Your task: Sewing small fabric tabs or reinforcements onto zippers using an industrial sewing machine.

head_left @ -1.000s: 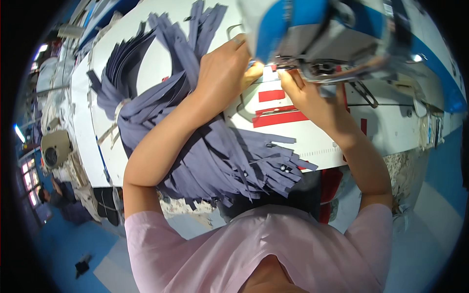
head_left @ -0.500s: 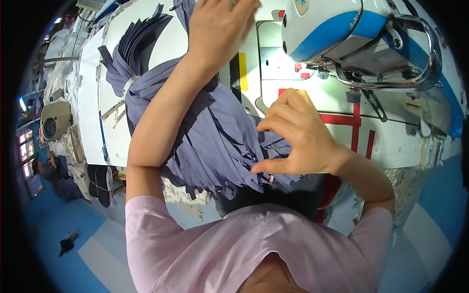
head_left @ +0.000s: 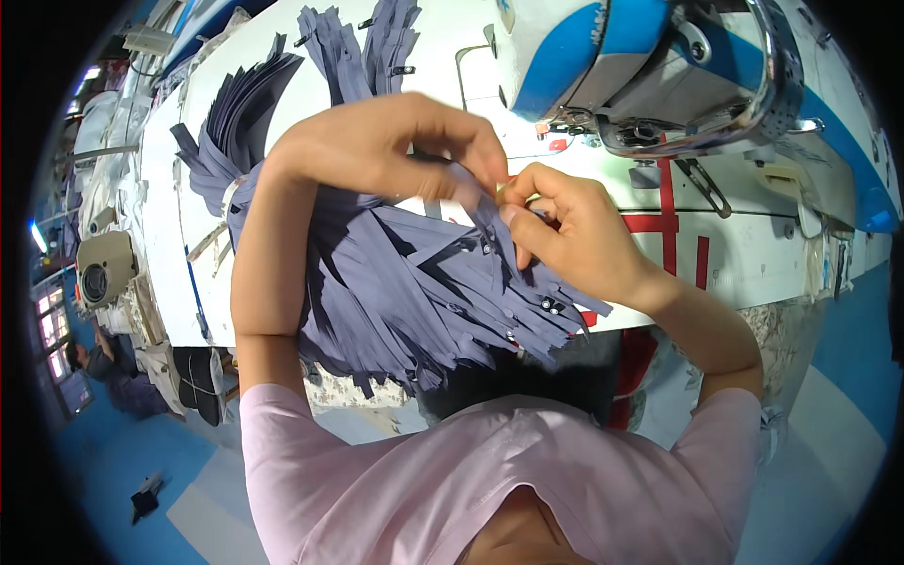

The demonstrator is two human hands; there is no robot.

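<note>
A large bundle of grey-purple zippers (head_left: 377, 273) with small dark sliders lies across the table, its loose ends fanning over the near edge. Over the right part of the bundle my two hands meet. My right hand (head_left: 574, 226) is closed, thumb and forefinger pinching a zipper (head_left: 490, 221) near its upper end. Just left of it, my left hand (head_left: 405, 151) arches over the bundle, its curled fingers on the same zipper and slightly blurred. Two smaller groups of zippers (head_left: 353, 56) lie beyond my left hand, with sliders at their edges.
A white and blue sewing machine (head_left: 603, 66) with a curved metal bar stands at the far right. Red tape (head_left: 667, 198) marks the white table (head_left: 744, 254). A pale tie (head_left: 229, 196) binds the bundle at left. Farther left, another person (head_left: 118, 367) is visible.
My left hand has come back from the far side toward my right hand. My right hand has closed from an open curl onto a zipper. The smaller far groups are now uncovered.
</note>
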